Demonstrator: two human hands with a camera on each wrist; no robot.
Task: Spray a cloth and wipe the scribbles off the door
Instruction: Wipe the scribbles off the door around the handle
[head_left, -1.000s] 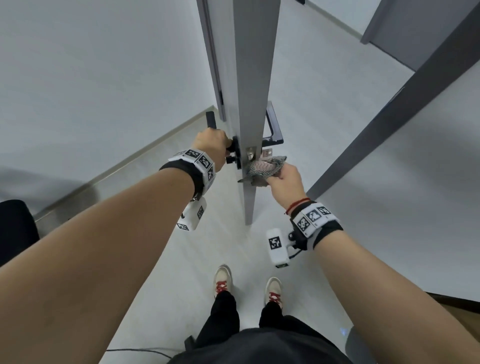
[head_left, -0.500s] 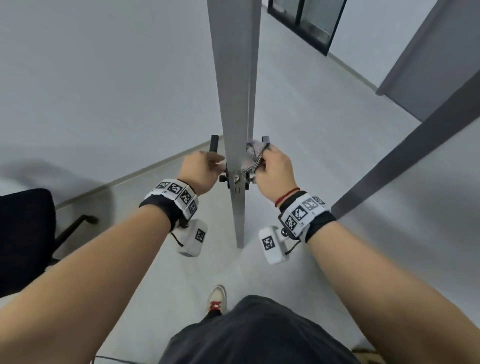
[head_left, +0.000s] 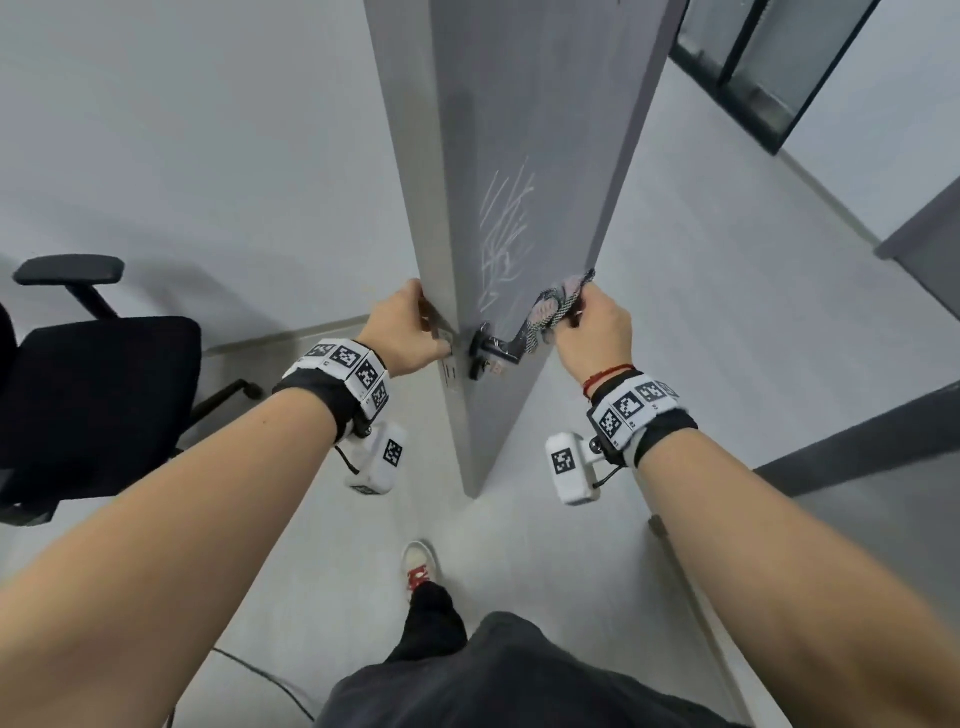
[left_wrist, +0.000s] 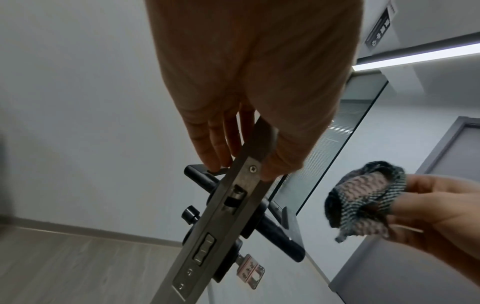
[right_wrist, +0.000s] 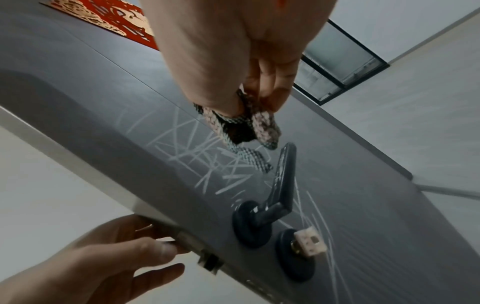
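Observation:
The grey door (head_left: 519, 130) stands ajar with its edge toward me. Pale scribbles (head_left: 506, 244) cover its right face above the black lever handle (head_left: 498, 348); the right wrist view shows the scribbles (right_wrist: 202, 156) spreading around the handle (right_wrist: 280, 185). My left hand (head_left: 421, 325) pinches the door's edge just above the metal latch plate (left_wrist: 221, 226), thumb on the scribbled side. My right hand (head_left: 576, 312) grips a bunched checked cloth (head_left: 550, 306), held close to the door face beside the handle's end. The cloth (right_wrist: 244, 127) hangs over the scribbles; whether it touches them is unclear.
A key (right_wrist: 309, 240) sticks out of the lock below the handle. A black office chair (head_left: 93, 384) stands to the left. A dark door frame (head_left: 857, 457) runs along the right. A red paper decoration (right_wrist: 109, 18) is higher on the door. A cable (head_left: 260, 675) lies on the floor.
The door's scribbled right face has come into view. My left hand has left the far-side handle and now pinches the door edge. My right hand has drawn the cloth out to the right.

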